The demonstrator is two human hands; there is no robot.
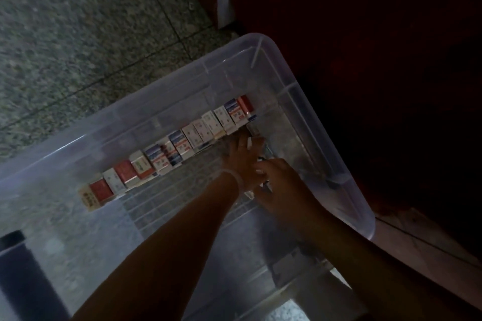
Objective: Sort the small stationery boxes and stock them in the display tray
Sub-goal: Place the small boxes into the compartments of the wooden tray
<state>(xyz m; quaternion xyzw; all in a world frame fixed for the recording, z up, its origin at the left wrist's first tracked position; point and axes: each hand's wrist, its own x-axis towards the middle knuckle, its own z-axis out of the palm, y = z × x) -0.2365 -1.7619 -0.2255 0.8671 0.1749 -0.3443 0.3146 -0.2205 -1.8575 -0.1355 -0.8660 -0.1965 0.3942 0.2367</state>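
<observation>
Both hands reach into the clear tray [273,49] at frame centre, left hand [241,157] fingers spread flat beside the row of boxes [172,151], right hand [277,182] grip unclear

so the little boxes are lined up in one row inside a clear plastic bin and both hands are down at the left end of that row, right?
Not quite: the head view shows both hands at the right end of the row, not the left. The small boxes do stand in one row inside the clear plastic bin, with the left hand and right hand near the red-topped end.
</observation>
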